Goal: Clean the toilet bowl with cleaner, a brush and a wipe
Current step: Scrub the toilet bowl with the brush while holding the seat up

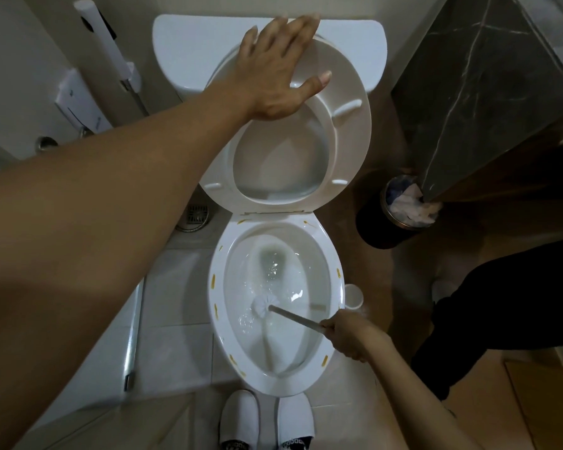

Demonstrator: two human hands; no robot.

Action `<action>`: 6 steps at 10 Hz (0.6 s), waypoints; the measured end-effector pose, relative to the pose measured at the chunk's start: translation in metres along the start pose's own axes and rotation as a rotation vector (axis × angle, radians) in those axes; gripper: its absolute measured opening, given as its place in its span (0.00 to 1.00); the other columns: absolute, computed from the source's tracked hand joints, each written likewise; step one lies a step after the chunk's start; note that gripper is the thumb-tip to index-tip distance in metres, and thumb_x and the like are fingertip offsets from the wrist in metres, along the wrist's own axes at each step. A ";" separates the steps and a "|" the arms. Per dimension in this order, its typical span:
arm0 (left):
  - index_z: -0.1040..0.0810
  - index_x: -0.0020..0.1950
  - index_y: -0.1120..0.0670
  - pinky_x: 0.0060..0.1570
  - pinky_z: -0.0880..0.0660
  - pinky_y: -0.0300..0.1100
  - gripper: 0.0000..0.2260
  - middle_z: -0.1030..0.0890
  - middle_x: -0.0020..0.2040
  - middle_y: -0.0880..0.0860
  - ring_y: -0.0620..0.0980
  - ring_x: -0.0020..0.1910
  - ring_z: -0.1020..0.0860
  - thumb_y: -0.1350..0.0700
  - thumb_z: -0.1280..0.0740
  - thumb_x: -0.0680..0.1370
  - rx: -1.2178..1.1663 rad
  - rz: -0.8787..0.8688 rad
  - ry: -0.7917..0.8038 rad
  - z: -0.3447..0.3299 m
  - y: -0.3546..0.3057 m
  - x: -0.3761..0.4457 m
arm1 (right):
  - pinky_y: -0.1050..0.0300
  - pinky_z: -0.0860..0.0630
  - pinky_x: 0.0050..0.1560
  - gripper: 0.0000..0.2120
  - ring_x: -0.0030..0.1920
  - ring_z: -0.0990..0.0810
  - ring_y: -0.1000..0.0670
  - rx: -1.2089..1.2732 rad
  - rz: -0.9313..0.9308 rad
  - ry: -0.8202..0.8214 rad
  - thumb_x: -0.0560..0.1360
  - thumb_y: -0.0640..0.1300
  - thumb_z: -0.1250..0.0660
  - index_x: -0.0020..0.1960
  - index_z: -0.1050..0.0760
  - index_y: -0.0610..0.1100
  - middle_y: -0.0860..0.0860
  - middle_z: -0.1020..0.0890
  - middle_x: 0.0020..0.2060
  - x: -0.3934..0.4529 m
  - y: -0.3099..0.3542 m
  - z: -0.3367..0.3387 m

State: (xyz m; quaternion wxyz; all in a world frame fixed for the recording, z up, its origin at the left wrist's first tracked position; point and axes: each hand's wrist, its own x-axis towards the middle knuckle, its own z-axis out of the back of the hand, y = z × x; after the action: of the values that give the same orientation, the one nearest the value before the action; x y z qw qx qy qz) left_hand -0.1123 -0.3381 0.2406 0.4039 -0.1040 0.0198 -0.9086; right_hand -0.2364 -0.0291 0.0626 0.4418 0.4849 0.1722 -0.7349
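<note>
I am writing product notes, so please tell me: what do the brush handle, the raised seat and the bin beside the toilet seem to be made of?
Brush handle: probably brushed metal, since it is a grey, dull-shining rod; coated plastic is possible.
Raised seat: likely glossy white plastic, thin with moulded bumpers underneath.
Bin: dark round body with a shiny metallic rim; the body's material is unclear.

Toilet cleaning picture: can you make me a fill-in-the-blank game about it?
1. The right hand grips the handle of the white toilet ____, whose head is down in the white toilet bowl.
2. The left hand rests with straight fingers on the raised white plastic toilet ____.
3. The round dark waste bin on the floor holds crumpled ____.
4. In front of the bowl stand two white ____.

Missing words: brush; seat; paper; slippers
</note>
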 end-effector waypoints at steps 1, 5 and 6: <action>0.56 0.79 0.52 0.73 0.57 0.57 0.34 0.52 0.79 0.52 0.55 0.77 0.54 0.35 0.54 0.78 0.000 -0.004 0.002 0.000 0.000 0.000 | 0.55 0.22 0.41 0.17 0.49 0.21 0.45 -0.040 -0.021 -0.056 0.82 0.41 0.46 0.68 0.29 0.40 0.44 0.23 0.56 0.007 0.016 -0.001; 0.57 0.79 0.52 0.73 0.58 0.57 0.35 0.53 0.79 0.52 0.55 0.77 0.54 0.35 0.54 0.78 -0.006 0.004 0.000 -0.001 0.000 0.000 | 0.56 0.25 0.41 0.14 0.48 0.21 0.43 0.080 -0.100 -0.102 0.80 0.40 0.43 0.63 0.28 0.37 0.48 0.33 0.34 0.028 0.032 -0.002; 0.57 0.79 0.51 0.73 0.58 0.56 0.34 0.52 0.79 0.51 0.55 0.77 0.54 0.35 0.54 0.78 -0.013 0.006 -0.002 -0.001 0.000 0.000 | 0.49 0.26 0.57 0.15 0.59 0.23 0.39 0.090 -0.097 -0.102 0.79 0.40 0.43 0.63 0.28 0.37 0.46 0.31 0.39 0.035 0.033 -0.010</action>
State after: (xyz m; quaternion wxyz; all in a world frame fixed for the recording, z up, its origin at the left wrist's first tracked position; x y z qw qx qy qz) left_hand -0.1125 -0.3381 0.2397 0.4060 -0.1075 0.0258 -0.9072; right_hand -0.2092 -0.0571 0.0340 0.3916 0.4572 0.1394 -0.7863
